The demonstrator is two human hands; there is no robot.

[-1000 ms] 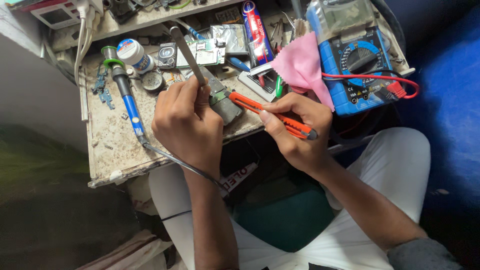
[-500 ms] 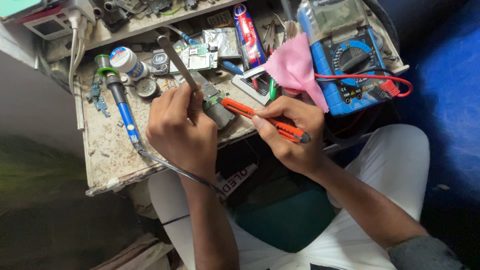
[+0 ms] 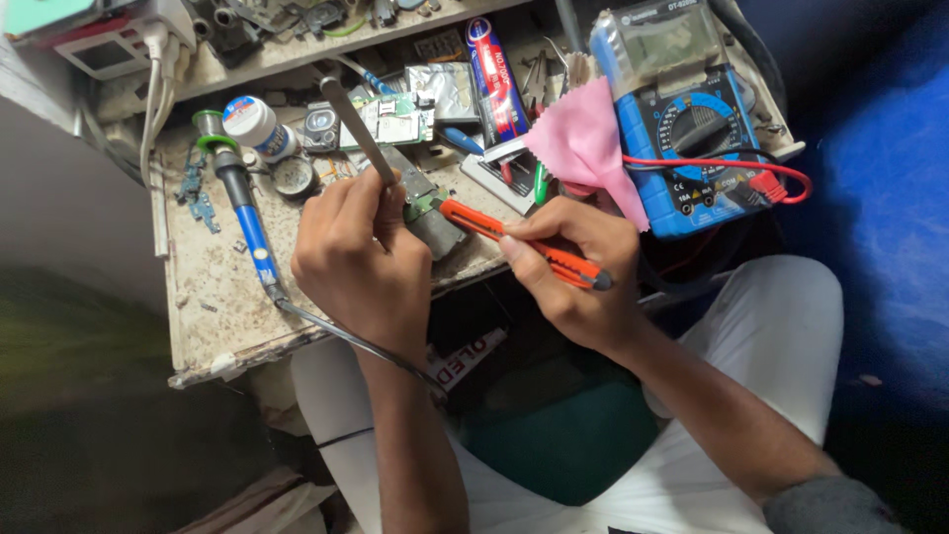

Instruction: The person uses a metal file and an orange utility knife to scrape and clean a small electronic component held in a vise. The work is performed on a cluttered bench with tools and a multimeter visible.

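1. The left hand (image 3: pixel 361 262) is curled over a small grey part (image 3: pixel 433 220) at the front edge of a cluttered bench (image 3: pixel 213 307), with its fingers closed around a thin metal rod (image 3: pixel 354 127) that slants up and away from the knuckles.
2. The right hand (image 3: pixel 583 272) grips an orange knife (image 3: pixel 519 242) like a pen, fingers shut tight on its body; the knife's tip meets the grey part just beside the left thumb.
3. The grey part sits between the two hands, at the bench's near edge; much of it is hidden by the left hand.
4. A blue-handled soldering iron (image 3: pixel 247 222) lies on the bench to the left of the left hand, its cable running under the wrist.
5. A pink cloth (image 3: pixel 583 143) lies just behind the right hand, overlapping a blue multimeter (image 3: pixel 682 129) whose red lead (image 3: pixel 781 178) loops to the right.
6. A white jar (image 3: pixel 255 126) and a circuit board (image 3: pixel 395 119) lie farther back on the bench.
7. The person is seated, white trousers (image 3: pixel 781 326) showing below the bench.
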